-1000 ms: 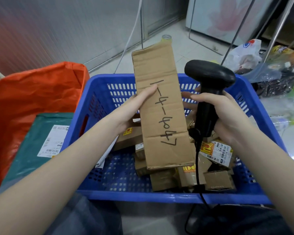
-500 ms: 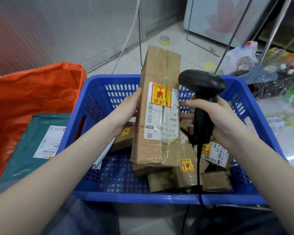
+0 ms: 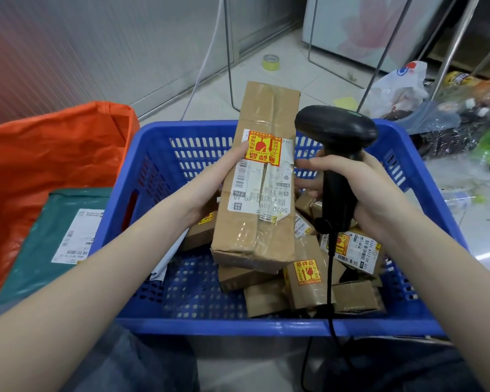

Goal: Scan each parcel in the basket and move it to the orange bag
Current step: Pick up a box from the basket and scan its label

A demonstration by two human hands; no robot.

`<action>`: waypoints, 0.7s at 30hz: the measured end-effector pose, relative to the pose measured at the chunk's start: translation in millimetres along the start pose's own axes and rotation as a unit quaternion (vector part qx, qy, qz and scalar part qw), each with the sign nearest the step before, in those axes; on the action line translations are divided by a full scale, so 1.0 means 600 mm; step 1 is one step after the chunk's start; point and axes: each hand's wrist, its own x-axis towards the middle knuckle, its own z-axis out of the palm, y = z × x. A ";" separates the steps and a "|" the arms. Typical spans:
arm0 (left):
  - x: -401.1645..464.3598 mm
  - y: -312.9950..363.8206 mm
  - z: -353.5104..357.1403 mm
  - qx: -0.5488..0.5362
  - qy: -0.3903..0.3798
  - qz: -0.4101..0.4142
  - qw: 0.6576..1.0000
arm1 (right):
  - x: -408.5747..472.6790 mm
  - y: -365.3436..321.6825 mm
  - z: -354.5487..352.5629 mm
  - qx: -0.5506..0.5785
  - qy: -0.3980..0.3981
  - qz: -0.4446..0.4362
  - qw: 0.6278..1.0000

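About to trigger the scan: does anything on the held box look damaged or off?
Yes. On the long cardboard box gripped by the left hand, the white shipping label is wrinkled and torn along its right edge, and it faces the camera upside down. The scanner in the right hand sits beside it.

The long cardboard parcel [image 3: 255,193] hides the fingers of the left hand [image 3: 210,190] behind it — only the thumb shows on its front — and it covers also most of the small boxes [image 3: 306,281] lying under it in the blue basket [image 3: 266,326]. The print on its white label [image 3: 262,176] is upside down and too small to read, and the scanner [image 3: 337,154] shows only its back, so its window is not visible. The orange bag [image 3: 54,154] is cut off by the left edge, and the green parcel [image 3: 48,244] in it is partly behind the left forearm.
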 end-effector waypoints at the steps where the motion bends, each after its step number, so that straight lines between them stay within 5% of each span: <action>1: -0.002 0.002 0.001 0.002 -0.003 0.004 1.000 | 0.003 0.003 0.000 -0.005 0.006 0.001 1.000; 6: 0.005 -0.002 -0.007 0.008 -0.053 0.012 0.999 | 0.004 0.014 0.003 -0.040 0.018 -0.021 0.999; 13: -0.005 -0.002 -0.023 0.195 -0.230 -0.055 0.952 | 0.005 0.026 0.004 -0.018 0.042 0.001 0.999; 16: -0.011 0.004 -0.023 0.193 -0.188 -0.038 0.962 | 0.002 0.027 0.006 -0.025 0.061 -0.010 0.998; 21: -0.012 0.022 -0.020 0.250 -0.067 0.007 0.966 | -0.006 0.005 0.008 -0.147 0.089 -0.150 0.974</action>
